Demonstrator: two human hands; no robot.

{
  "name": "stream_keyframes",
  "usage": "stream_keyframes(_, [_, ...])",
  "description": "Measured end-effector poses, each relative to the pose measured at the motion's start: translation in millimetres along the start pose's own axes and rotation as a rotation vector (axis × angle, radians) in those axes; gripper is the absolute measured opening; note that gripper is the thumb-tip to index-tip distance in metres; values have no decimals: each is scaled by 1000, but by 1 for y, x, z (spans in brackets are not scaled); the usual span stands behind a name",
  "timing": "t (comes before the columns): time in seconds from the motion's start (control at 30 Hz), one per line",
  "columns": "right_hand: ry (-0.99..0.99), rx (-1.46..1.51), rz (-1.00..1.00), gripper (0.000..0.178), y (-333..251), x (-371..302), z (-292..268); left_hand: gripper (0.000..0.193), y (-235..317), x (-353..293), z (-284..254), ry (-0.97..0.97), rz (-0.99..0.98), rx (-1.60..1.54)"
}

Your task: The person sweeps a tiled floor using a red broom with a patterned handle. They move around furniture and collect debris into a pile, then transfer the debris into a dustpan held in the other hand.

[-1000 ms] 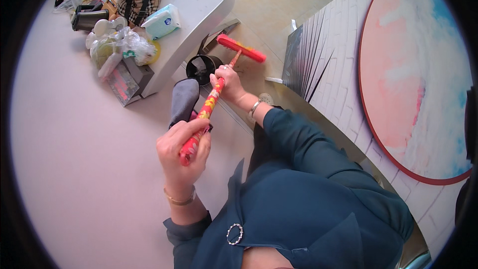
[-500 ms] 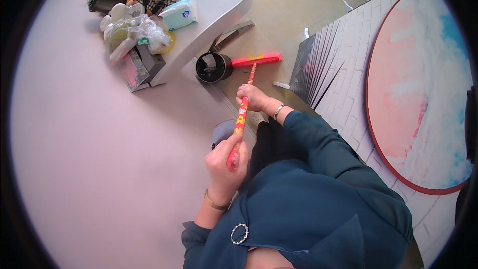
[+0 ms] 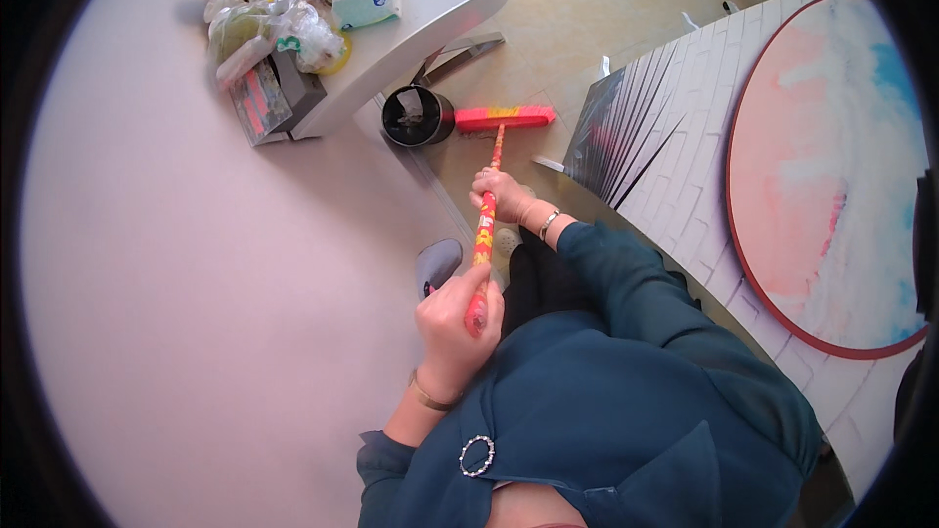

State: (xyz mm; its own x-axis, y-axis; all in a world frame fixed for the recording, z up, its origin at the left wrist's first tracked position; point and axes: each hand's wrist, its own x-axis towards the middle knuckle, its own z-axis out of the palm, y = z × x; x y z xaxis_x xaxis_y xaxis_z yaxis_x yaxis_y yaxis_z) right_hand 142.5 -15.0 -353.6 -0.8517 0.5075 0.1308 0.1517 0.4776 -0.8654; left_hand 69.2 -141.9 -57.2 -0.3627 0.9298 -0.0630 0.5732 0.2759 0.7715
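Broom head (image 3: 505, 119) lies beyond the right grip (image 3: 500, 196).

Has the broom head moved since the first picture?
Yes: against the black bin, the broom head shifted down the view, from upper right to directly right.

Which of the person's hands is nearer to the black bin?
Right. The right hand grips the broom handle partway along, below and right of the bin in the picture; the left hand grips the handle's near end, farther from the bin.
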Motion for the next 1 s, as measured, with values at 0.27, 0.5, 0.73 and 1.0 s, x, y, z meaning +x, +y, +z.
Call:
stream_keyframes(0.27, [113, -91, -47, 19, -20, 17, -25, 20, 6, -12, -18, 71, 61, -28])
stream_keyframes(0.5, [167, -154, -37, 26, 34, 25, -15, 18, -31, 11, 25, 119, 89, -50])
stream_keyframes(0.73, [128, 11, 71, 20, -26, -13, 5, 18, 7, -11, -8, -16, 44, 47])
stream_keyframes(1.0, [428, -52, 113, 27, -27, 0, -27, 17, 14, 20, -17, -36, 176, -34])
